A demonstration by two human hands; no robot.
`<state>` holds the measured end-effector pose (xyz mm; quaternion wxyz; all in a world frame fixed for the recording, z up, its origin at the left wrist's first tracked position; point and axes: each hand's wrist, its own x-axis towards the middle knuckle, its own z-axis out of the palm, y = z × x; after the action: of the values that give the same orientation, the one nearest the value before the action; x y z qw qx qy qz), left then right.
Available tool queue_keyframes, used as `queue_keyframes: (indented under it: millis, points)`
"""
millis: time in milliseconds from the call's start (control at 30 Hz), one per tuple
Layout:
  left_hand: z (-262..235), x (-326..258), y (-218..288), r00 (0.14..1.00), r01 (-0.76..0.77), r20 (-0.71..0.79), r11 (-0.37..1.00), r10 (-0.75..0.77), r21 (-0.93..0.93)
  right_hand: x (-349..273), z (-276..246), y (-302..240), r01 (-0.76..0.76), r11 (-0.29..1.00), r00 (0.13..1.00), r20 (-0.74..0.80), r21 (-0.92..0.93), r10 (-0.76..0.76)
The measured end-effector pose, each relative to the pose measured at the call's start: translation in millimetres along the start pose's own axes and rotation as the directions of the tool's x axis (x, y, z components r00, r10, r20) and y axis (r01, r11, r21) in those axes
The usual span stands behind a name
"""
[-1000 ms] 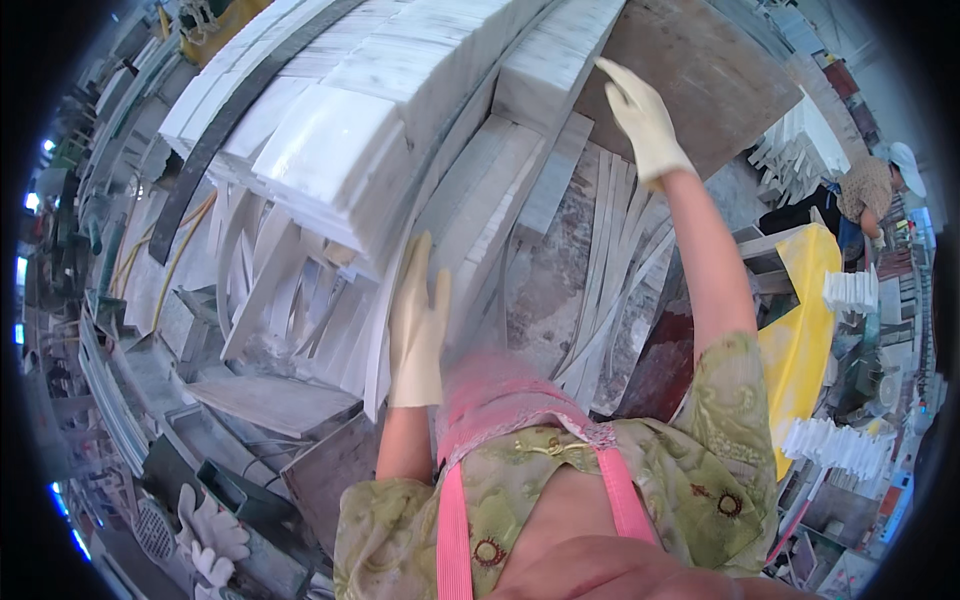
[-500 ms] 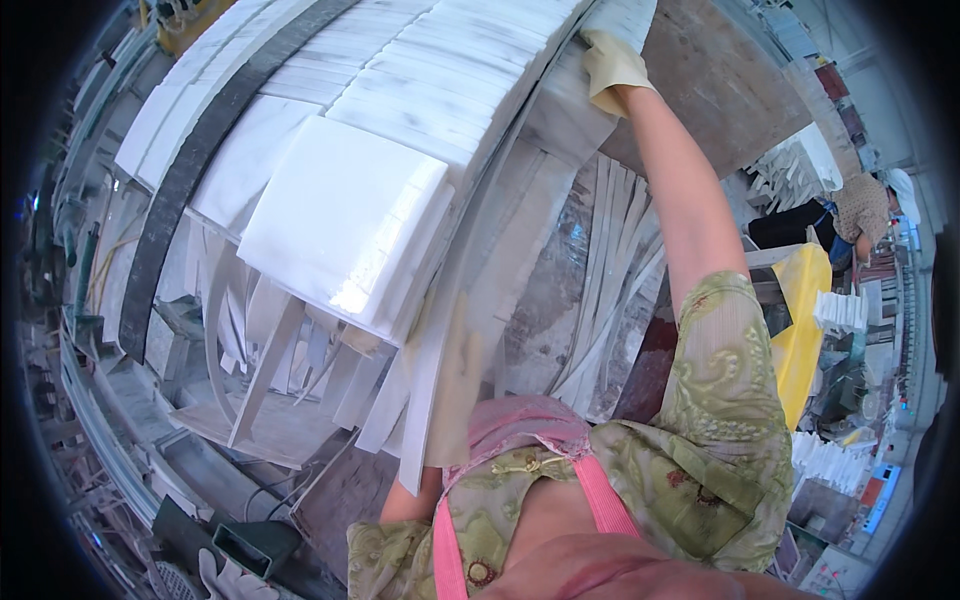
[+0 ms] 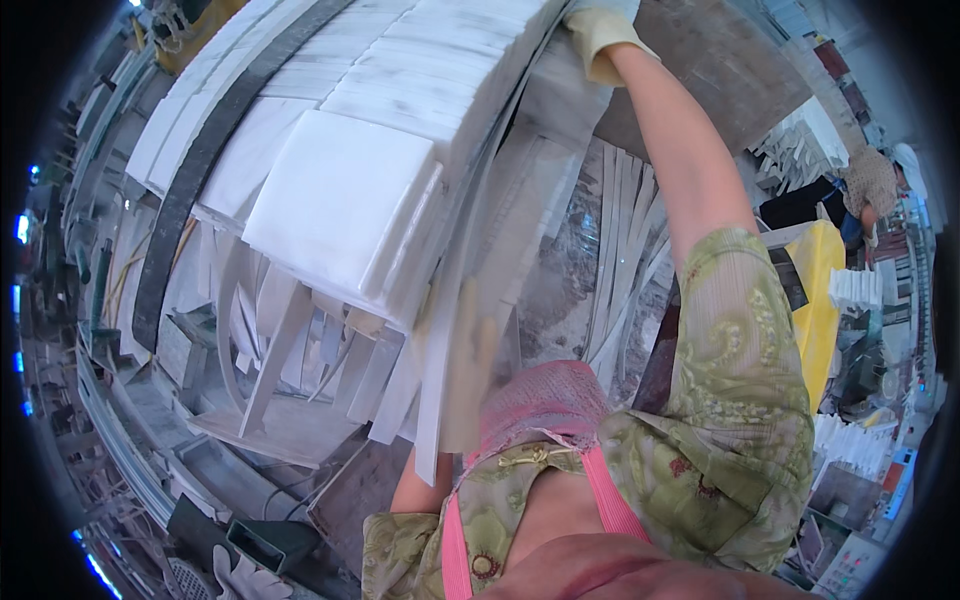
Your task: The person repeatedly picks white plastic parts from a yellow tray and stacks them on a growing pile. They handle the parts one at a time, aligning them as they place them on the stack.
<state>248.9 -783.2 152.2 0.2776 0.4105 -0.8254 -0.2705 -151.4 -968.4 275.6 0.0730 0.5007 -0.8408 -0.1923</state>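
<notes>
My right hand (image 3: 598,42), in a cream glove, reaches to the far end of the long rows of white marble tiles (image 3: 420,90). Its curled fingers meet the edge of a pale surface there, and what they grip is hidden. Low in front of my body, my left hand (image 3: 462,385) wears a similar glove. It is blurred and partly behind a long thin stone strip (image 3: 430,420), so its fingers do not show clearly. Just left of that strip, a square white tile (image 3: 335,195) faces me at the near end of the stack.
A curved dark band (image 3: 205,150) crosses the tiles. Thin offcut strips (image 3: 625,230) lie right of the stack, and more hang below it. A brown slab (image 3: 700,90) stands beyond my right hand. Another person (image 3: 865,185) bends at the far right, near a yellow panel (image 3: 822,300).
The view has shifted slightly. My right hand appears a little higher and farther left, while the strip beside my left hand appears slightly farther right.
</notes>
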Motion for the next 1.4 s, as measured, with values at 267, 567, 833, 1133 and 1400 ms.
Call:
queue_keyframes:
  millis: [267, 567, 833, 1133, 1400]
  points:
    - [19, -3, -22, 0.984, -0.148, -0.098, 0.989, 0.149, 0.015, -197, 201, 85, 0.434, 0.636, 0.721, -0.669, 0.637, 0.178]
    - [21, 3, -30, 0.963, -0.235, -0.125, 0.97, 0.24, 0.056, -860, 518, -23, -0.801, 0.263, 0.596, 0.762, 0.538, 0.254]
    - [-3, -37, 4, 0.886, 0.18, -0.134, 0.596, -0.444, -0.783, -1071, 504, -58, -0.836, -0.447, 0.206, 0.937, 0.318, 0.281]
    - [-33, -27, -25, 0.84, 0.376, 0.111, 0.425, -0.531, -0.823, -1121, 508, -63, -0.654, -0.595, 0.311, 0.883, 0.467, 0.352]
    - [156, -133, 107, 0.67, 0.258, 0.741, 0.923, 0.041, -0.284, -1183, 491, -75, -0.56, -0.668, 0.19, 0.861, 0.49, 0.472]
